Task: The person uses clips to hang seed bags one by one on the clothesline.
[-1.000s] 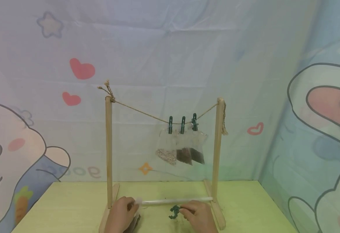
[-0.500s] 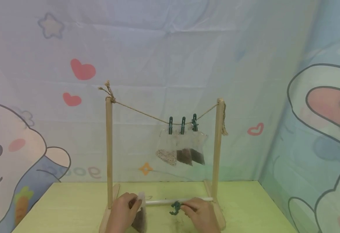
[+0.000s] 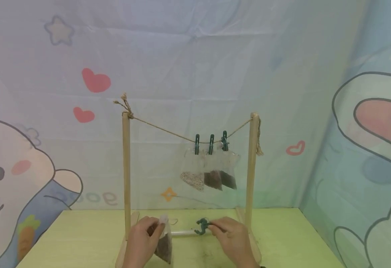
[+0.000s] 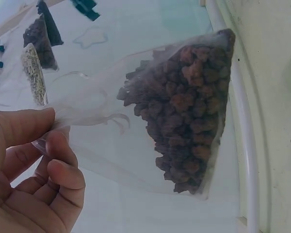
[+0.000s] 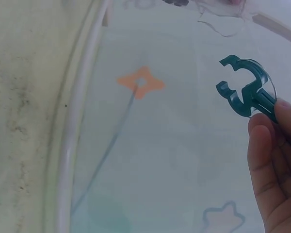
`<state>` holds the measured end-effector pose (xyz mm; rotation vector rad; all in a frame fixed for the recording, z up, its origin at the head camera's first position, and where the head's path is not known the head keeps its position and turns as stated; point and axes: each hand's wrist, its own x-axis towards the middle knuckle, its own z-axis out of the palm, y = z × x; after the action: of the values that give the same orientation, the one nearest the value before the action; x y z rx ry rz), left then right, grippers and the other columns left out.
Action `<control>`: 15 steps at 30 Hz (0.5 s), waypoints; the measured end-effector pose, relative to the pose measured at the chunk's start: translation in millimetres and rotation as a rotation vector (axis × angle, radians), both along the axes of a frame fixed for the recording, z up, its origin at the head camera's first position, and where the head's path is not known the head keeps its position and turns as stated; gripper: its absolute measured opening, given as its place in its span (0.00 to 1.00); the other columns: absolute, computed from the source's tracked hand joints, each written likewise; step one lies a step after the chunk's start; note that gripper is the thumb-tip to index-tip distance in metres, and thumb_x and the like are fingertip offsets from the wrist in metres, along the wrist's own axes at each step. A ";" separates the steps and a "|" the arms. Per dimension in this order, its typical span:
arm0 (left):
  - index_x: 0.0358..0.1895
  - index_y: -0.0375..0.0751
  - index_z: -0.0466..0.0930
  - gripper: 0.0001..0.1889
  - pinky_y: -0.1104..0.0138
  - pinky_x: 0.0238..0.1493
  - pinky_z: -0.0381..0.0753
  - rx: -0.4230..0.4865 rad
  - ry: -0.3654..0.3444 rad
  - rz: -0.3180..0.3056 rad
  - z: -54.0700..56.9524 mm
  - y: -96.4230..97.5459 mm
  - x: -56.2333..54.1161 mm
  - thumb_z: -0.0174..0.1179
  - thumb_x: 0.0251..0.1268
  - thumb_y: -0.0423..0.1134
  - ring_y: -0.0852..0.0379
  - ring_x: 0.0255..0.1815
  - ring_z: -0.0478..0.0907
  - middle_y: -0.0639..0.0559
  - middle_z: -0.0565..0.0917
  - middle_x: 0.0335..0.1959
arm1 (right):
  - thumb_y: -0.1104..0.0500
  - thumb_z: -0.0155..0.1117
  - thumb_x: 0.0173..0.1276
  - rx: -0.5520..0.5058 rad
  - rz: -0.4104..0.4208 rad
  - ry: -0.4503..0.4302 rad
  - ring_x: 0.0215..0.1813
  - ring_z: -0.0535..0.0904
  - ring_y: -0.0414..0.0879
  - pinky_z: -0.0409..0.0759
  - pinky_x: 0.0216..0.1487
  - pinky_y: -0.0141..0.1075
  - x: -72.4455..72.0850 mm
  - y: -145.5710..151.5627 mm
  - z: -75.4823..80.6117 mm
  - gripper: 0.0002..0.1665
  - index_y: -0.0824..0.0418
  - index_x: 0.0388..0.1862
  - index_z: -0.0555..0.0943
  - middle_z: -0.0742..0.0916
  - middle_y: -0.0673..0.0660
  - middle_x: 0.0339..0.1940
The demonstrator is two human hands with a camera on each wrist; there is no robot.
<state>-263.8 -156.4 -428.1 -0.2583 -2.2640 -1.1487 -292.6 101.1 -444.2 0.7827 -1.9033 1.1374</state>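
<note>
My left hand (image 3: 142,240) pinches the gathered top of a sheer mesh drawstring bag (image 4: 179,111). Dark reddish-brown lumpy pieces fill the bag's lower part, and it hangs above the table. My right hand (image 3: 231,238) squeezes the handles of a dark green clip (image 5: 254,87) between thumb and fingers; its jaws stand apart with nothing in them. Behind the hands a twine line (image 3: 163,129) sags between two wooden posts. Three green clips hold bags on it: a bag of pale bits (image 3: 192,180), a dark brown one (image 3: 213,179) and a blackish one (image 3: 228,180).
The left wooden post (image 3: 126,175) and right wooden post (image 3: 252,171) stand on wooden feet at the table's back. A white rod (image 3: 182,233) joins them low down. Behind the pale yellow table (image 3: 85,238) hangs a printed cloth (image 3: 162,67).
Both hands have risen a little. The left hand has lifted the bag, so more of it shows. The clip in my right hand has moved up in front of the white rod.
</note>
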 end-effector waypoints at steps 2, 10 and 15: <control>0.30 0.41 0.88 0.06 0.73 0.23 0.74 0.001 0.004 0.007 2.1 1.3 -1.2 0.71 0.63 0.28 0.70 0.21 0.68 0.59 0.78 0.23 | 0.73 0.79 0.53 0.015 -0.015 0.060 0.29 0.85 0.36 0.81 0.30 0.23 -2.1 1.1 4.6 0.12 0.60 0.34 0.92 0.90 0.48 0.29; 0.31 0.42 0.87 0.06 0.72 0.25 0.73 -0.043 0.115 -0.007 14.5 5.6 -12.0 0.70 0.65 0.28 0.68 0.23 0.70 0.58 0.78 0.24 | 0.73 0.79 0.53 0.070 0.008 0.213 0.31 0.87 0.42 0.83 0.33 0.25 -14.7 5.4 36.0 0.13 0.61 0.36 0.92 0.91 0.52 0.32; 0.32 0.42 0.86 0.06 0.71 0.25 0.72 -0.065 0.149 -0.035 20.5 10.1 -18.5 0.69 0.66 0.29 0.68 0.24 0.69 0.58 0.77 0.25 | 0.73 0.80 0.51 0.112 0.024 0.294 0.31 0.88 0.44 0.84 0.33 0.28 -17.9 4.9 56.2 0.13 0.62 0.36 0.92 0.92 0.53 0.32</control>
<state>-282.2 -146.3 -407.6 -0.3978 -2.1752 -1.0389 -310.5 106.0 -388.0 0.9789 -1.7243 0.8805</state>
